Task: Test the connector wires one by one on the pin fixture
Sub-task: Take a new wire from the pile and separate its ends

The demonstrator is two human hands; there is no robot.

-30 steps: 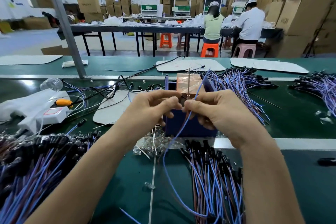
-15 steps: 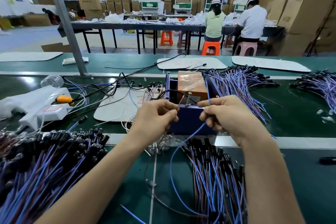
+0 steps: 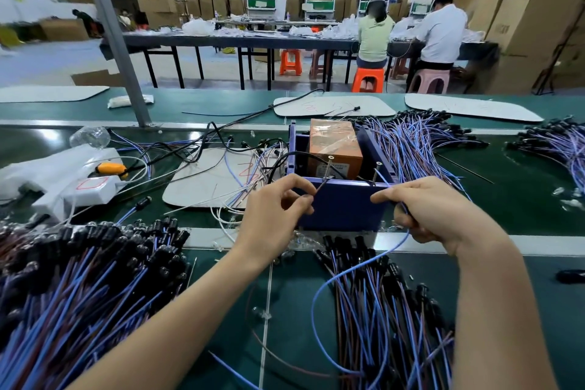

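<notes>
— How many pins on the fixture?
— Two stand up from the blue pin fixture: a left pin and a right pin. One orange block sits inside it.
— And the hands?
— The left hand pinches a thin lead between thumb and forefinger. The lead reaches toward the left pin, but I cannot tell whether it touches. The right hand curls its fingers round one blue wire, which loops down over the belt.
— Wire heaps?
— Four: a left heap, a near heap beside the right forearm, a far heap behind the fixture, and a far-right heap.
— Where is there room?
— The fixture's front wall stands at the pale rail. Green belt shows between the left and near heaps, and there is a wider patch to the fixture's right.
</notes>
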